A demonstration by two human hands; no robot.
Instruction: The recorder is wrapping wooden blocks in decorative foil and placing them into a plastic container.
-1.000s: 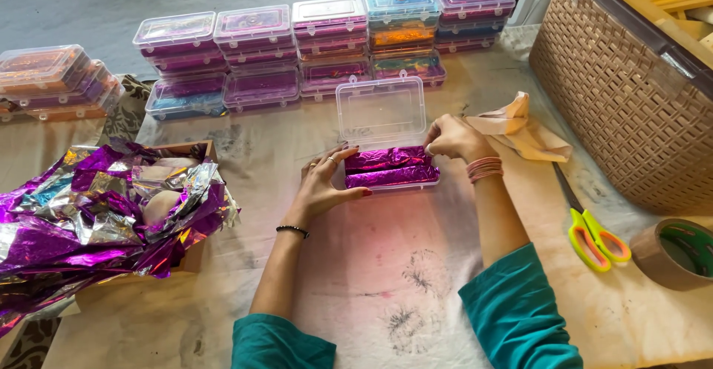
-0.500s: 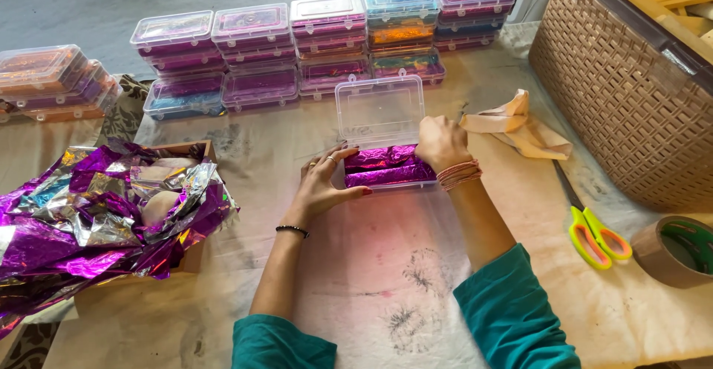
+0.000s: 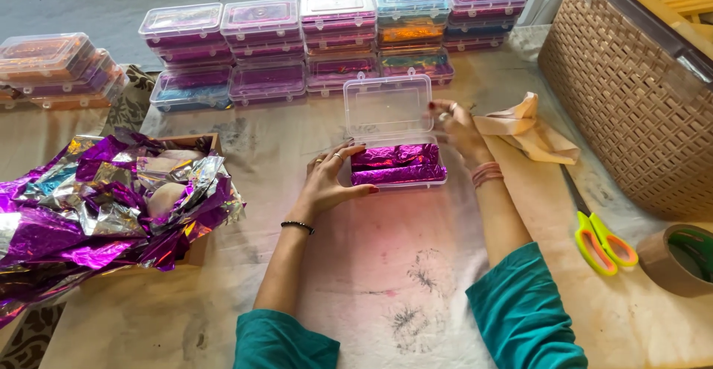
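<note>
**Lid contact on the foil-filled case**

Head view, change: My right hand (image 3: 454,120) has moved from the right edge of the case base up to the right side of the raised lid; a moment earlier it lay lower, beside the foil. My left hand (image 3: 332,179) has held its place against the left end of the base. Judgement: packing appears finished and the lid is now being handled.

Head view, state: The small clear plastic hinged case (image 3: 396,142) sits on the paper-covered table (image 3: 386,295), near its middle, in front of the rows of stacked clear plastic boxes (image 3: 327,38). Its lid stands upright and open. The base is filled level with folded shiny purple foil (image 3: 397,164), creased, in two bands.

Fingers: the left fingers are spread narrow, pressed on the base wall, holding nothing else. The right fingers are curled lightly on the lid edge; a firm pinch cannot be told.

Surroundings: a heap of crumpled purple and silver foil (image 3: 104,205) lies well to the left; green and orange scissors (image 3: 603,241) lie to the right.
</note>
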